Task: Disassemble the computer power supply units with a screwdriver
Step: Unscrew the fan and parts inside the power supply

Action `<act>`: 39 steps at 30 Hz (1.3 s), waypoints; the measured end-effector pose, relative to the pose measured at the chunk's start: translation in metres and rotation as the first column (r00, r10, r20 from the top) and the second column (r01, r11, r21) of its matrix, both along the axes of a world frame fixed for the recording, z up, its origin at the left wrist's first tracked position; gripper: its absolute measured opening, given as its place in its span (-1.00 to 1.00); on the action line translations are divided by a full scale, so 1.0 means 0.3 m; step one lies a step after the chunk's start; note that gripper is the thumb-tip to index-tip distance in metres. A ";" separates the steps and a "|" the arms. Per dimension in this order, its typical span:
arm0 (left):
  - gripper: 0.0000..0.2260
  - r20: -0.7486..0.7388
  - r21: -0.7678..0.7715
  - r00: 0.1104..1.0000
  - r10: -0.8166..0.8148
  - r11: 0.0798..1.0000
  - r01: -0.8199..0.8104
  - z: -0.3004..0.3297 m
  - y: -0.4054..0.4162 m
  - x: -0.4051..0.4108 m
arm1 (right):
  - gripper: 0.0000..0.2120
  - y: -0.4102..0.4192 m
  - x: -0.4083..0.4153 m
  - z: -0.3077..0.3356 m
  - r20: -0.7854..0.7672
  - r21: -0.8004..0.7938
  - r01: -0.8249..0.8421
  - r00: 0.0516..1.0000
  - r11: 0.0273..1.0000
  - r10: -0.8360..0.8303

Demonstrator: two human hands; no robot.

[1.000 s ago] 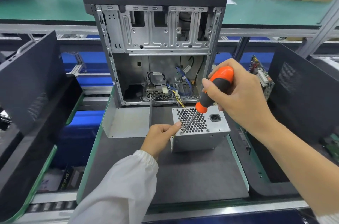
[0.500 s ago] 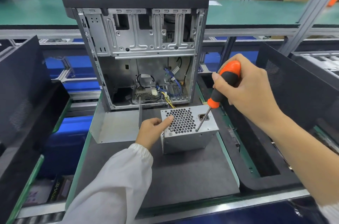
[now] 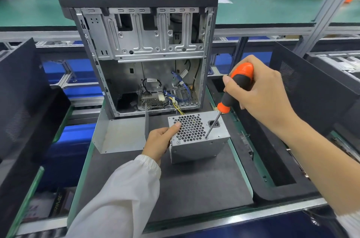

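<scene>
While my left hand [image 3: 159, 140] steadies the power supply [image 3: 196, 136], my right hand [image 3: 259, 91] grips the screwdriver [image 3: 233, 91], tip on a corner screw [image 3: 206, 137]; casing still closed.

I see my left arm inside a long white sleeve [image 3: 124, 197] with a gathered elastic cuff [image 3: 149, 163] at the wrist. My left hand [image 3: 160, 141] is bare. My right hand [image 3: 261, 92] and forearm are bare, without glove.
</scene>
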State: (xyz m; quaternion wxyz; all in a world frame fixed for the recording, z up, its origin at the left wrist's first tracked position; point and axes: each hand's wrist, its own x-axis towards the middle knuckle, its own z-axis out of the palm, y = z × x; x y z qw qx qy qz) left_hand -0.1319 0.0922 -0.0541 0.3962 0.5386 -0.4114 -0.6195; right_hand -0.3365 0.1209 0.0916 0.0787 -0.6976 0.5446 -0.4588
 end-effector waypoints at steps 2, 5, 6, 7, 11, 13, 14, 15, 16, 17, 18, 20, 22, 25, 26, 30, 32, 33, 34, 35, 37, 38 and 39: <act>-0.72 -0.013 0.002 1.000 0.002 1.000 -0.002 0.005 0.002 -0.003 | -0.74 -0.001 -0.001 0.002 0.000 -0.003 -0.002 1.000 1.000 0.002; -0.73 -0.028 0.011 1.000 0.011 1.000 -0.010 0.009 0.003 -0.005 | -0.74 -0.002 -0.003 0.003 -0.009 -0.009 -0.007 1.000 1.000 0.007; -0.73 -0.034 0.011 0.999 0.012 1.000 -0.012 0.010 0.004 -0.006 | -0.73 -0.002 -0.002 0.002 -0.011 -0.010 -0.008 1.000 1.000 0.008; -0.73 -0.039 0.010 0.999 0.012 1.000 -0.012 0.010 0.005 -0.007 | -0.73 -0.002 -0.002 0.000 -0.010 -0.010 -0.009 1.000 1.000 0.009; -0.73 -0.060 0.008 0.998 0.011 1.000 -0.011 0.008 0.005 -0.006 | -0.74 -0.005 -0.005 -0.001 0.001 -0.017 -0.011 1.000 1.000 0.011; -0.73 -0.059 0.007 0.998 0.010 1.000 -0.010 0.007 0.005 -0.006 | -0.75 -0.005 -0.004 0.000 -0.005 -0.018 -0.018 1.000 1.000 0.018; -0.73 -0.055 0.007 0.998 0.011 1.000 -0.010 0.006 0.004 -0.008 | -0.74 -0.004 -0.003 0.001 -0.010 -0.018 -0.022 1.000 1.000 0.022; -0.73 -0.053 0.007 0.999 0.013 1.000 -0.013 0.005 0.004 -0.009 | -0.74 -0.004 0.000 0.002 -0.015 -0.018 -0.026 1.000 1.000 0.026; -0.73 -0.054 0.006 0.998 0.016 1.000 -0.015 0.004 0.005 -0.009 | -0.74 -0.003 0.002 0.003 -0.016 -0.018 -0.028 0.999 0.999 0.028; -0.73 -0.056 0.005 0.998 0.019 1.000 -0.018 0.003 0.005 -0.009 | -0.74 -0.002 0.005 0.003 -0.015 -0.018 -0.029 0.999 0.999 0.028; -0.73 -0.058 0.004 0.998 0.021 1.000 -0.021 0.002 0.004 -0.009 | -0.73 -0.001 0.007 0.004 -0.014 -0.018 -0.027 1.000 0.999 0.026; -0.73 -0.060 0.002 0.998 0.023 1.000 -0.023 0.001 0.004 -0.009 | -0.72 0.003 0.014 0.004 -0.024 -0.017 -0.019 1.000 1.000 0.018; -0.73 -0.061 0.003 0.998 0.025 1.000 -0.025 0.000 0.004 -0.009 | -0.72 0.008 0.021 0.005 -0.033 -0.025 -0.012 0.999 1.000 0.012; -0.73 -0.064 0.009 0.997 0.032 0.999 -0.031 -0.003 0.004 -0.009 | -0.69 0.016 0.035 0.009 -0.051 -0.048 0.001 0.999 0.999 -0.003; -0.73 -0.068 0.014 0.997 0.034 0.999 -0.033 -0.004 0.005 -0.009 | -0.68 0.018 0.040 0.009 -0.059 -0.054 0.008 0.998 0.999 -0.011; -0.74 -0.067 0.009 0.997 0.033 0.999 -0.032 -0.001 0.006 -0.011 | -0.59 0.021 0.052 0.015 -0.093 -0.080 0.071 0.993 0.994 -0.079; -0.73 -0.060 0.003 0.998 0.033 0.999 -0.033 0.001 0.007 -0.013 | -0.55 0.020 0.050 0.024 -0.130 -0.090 0.110 0.984 0.990 -0.121; -0.73 -0.060 0.002 0.998 0.035 0.999 -0.035 0.001 0.007 -0.014 | -0.54 0.020 0.050 0.028 -0.155 -0.086 0.121 0.979 0.989 -0.134; -0.74 -0.061 0.000 0.997 0.037 0.999 -0.037 0.001 0.007 -0.012 | -0.54 0.021 0.050 0.033 -0.177 -0.072 0.126 0.975 0.989 -0.137; -0.74 -0.058 -0.004 0.998 0.038 0.999 -0.038 0.001 0.007 -0.011 | -0.54 0.021 0.051 0.038 -0.186 -0.047 0.123 0.974 0.991 -0.130; -0.73 -0.045 -0.010 0.998 0.034 0.999 -0.035 0.001 0.007 -0.010 | -0.58 0.017 0.045 0.053 -0.179 0.032 0.113 0.978 0.993 -0.105; -0.73 -0.040 -0.012 0.999 0.032 0.999 -0.032 0.002 0.007 -0.010 | -0.61 0.011 0.038 0.064 -0.189 0.081 0.111 0.977 0.990 -0.095; -0.73 -0.040 -0.011 0.999 0.031 0.999 -0.032 0.002 0.007 -0.010 | -0.64 0.004 0.029 0.077 -0.210 0.131 0.109 0.974 0.985 -0.080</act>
